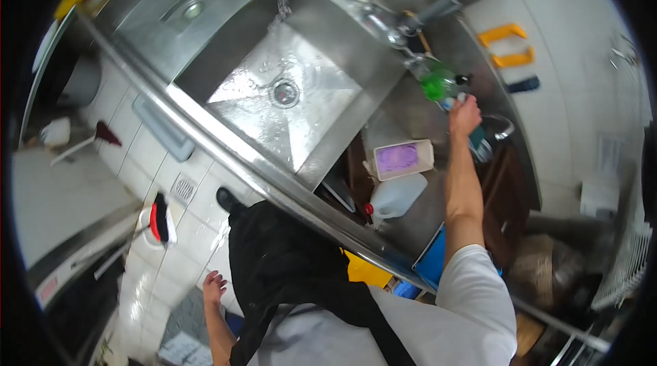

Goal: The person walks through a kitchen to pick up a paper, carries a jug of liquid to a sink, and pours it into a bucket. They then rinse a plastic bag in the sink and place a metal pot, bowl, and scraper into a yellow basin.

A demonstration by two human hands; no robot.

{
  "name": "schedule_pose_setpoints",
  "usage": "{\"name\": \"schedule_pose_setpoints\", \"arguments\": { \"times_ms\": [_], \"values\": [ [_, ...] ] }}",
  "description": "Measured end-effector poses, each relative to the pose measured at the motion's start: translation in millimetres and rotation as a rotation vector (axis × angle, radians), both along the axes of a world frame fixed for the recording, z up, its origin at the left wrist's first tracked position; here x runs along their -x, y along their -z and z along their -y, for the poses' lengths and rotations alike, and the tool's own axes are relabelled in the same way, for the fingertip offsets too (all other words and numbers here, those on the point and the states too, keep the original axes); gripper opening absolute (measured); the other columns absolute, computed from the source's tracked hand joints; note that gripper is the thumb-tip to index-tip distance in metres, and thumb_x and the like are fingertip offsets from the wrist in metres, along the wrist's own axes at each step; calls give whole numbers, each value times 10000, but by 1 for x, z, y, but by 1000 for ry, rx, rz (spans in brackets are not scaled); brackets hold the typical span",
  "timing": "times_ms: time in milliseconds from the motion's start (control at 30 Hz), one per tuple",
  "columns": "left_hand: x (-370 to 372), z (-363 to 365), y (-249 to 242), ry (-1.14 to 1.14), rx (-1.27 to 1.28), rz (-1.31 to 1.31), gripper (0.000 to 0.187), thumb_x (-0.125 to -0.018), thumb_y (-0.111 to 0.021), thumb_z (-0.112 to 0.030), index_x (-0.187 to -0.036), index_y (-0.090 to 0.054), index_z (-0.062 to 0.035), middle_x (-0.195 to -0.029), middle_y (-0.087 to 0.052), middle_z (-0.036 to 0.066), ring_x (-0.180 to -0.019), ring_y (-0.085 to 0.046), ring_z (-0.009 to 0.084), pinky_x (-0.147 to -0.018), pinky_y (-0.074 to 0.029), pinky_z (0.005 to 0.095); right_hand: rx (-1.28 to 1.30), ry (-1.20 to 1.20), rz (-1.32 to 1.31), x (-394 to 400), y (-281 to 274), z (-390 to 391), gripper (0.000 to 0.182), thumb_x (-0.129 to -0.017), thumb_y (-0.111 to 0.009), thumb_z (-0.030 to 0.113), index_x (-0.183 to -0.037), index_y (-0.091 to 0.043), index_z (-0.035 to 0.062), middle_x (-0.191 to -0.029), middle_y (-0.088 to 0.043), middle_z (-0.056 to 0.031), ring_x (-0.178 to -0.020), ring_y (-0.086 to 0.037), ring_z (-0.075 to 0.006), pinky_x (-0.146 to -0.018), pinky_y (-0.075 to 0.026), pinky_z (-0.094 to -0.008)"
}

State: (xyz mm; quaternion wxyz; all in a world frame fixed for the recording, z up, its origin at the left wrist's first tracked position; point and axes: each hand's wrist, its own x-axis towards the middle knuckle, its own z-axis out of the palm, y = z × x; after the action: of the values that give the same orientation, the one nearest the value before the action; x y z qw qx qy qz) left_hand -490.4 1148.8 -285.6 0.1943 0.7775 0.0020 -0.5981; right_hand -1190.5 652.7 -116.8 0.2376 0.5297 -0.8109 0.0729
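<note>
My right hand (465, 117) reaches out over the steel drainboard at the right of the sink. Its fingers are curled in beside a clear bottle with green liquid (434, 85). Something white and blue shows at the fingertips, but I cannot make out what it is. Below the wrist stands a dark green bottle (480, 145), partly covered by the arm. My left hand (214, 286) hangs low at my side, fingers loosely apart and holding nothing. Nearer to me on the drainboard are a tub with a purple block (398, 158) and a white jug with a red cap (400, 196).
Water (284, 3) runs into the steel sink basin (321, 119), past a second basin (191, 10). A steel front rail (205, 139) edges the counter. An orange handle (508, 45) is on the wall side. A brush (160, 219) stands near the tiled floor (198, 229).
</note>
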Motion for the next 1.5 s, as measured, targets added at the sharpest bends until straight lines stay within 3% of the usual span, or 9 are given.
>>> {"name": "schedule_pose_setpoints", "arguments": {
  "times_ms": [400,833,1000,1033,1100,1200,1267,1333,1500],
  "values": [
    [98,-48,-24,-261,-118,52,275,-873,-560,-151,-1146,-565,-114,-915,-629,-2,-779,-634,156,-627,-479,296,-208,136,-381,31,27,3,424,-781,-683,341,-1096,-561,84,-1069,-593,-108,-1144,-482,-302,-895,-370,-549],
    [67,43,-35,-144,165,107,375,-872,-554,-146,-1237,-528,-59,-992,-618,35,-869,-625,157,-694,-472,302,2,-56,-189,0,0,-24,428,-777,-696,290,-1150,-563,127,-1194,-532,-95,-1215,-441,-281,-965,-326,-565],
    [68,19,-13,-197,56,105,343,-863,-570,-141,-1199,-545,-75,-963,-627,35,-813,-642,173,-643,-479,311,177,-675,462,-145,-33,-26,320,-816,-632,128,-1121,-590,43,-1047,-601,-183,-997,-577,-348,-896,-442,-437],
    [70,11,-4,-214,4,76,332,-859,-575,-135,-1185,-550,-80,-951,-630,36,-790,-648,179,-623,-481,315,-88,-592,928,-203,-44,-33,270,-835,-601,80,-1097,-598,17,-1036,-611,-192,-979,-589,-347,-886,-454,-444],
    [75,-1,15,-163,-74,25,319,-853,-574,-104,-1171,-556,-91,-940,-634,43,-767,-652,188,-600,-481,320,-340,-1122,985,-261,36,-15,267,-872,-566,119,-1116,-603,19,-1143,-611,-210,-1069,-570,-381,-937,-452,-430],
    [83,-5,28,-163,-58,-32,342,-858,-566,-88,-1199,-549,-85,-972,-637,59,-799,-646,193,-618,-486,320,-925,-953,955,-328,145,44,313,-900,-518,216,-1092,-652,8,-1118,-645,-210,-1044,-598,-395,-918,-473,-406],
    [87,-3,23,-205,61,-42,368,-880,-545,-108,-1246,-533,-73,-991,-633,59,-858,-616,180,-695,-505,334,-850,-558,900,-349,232,75,305,-874,-532,219,-1073,-681,44,-1066,-672,-181,-1018,-626,-365,-884,-498,-407],
    [90,6,-2,-208,72,44,327,-911,-577,-182,-1217,-563,-70,-988,-619,37,-919,-599,161,-758,-512,332,-1168,-723,210,-354,314,102,272,-816,-552,198,-971,-721,53,-938,-693,-190,-939,-657,-354,-837,-515,-403],
    [64,-53,-4,-390,-158,107,304,-902,-586,-181,-1171,-566,-40,-944,-652,95,-818,-675,228,-556,-508,329,-876,-540,675,-382,426,109,351,-795,-564,192,-1108,-610,40,-1195,-581,-226,-1127,-545,-381,-931,-467,-451]
  ]
}}
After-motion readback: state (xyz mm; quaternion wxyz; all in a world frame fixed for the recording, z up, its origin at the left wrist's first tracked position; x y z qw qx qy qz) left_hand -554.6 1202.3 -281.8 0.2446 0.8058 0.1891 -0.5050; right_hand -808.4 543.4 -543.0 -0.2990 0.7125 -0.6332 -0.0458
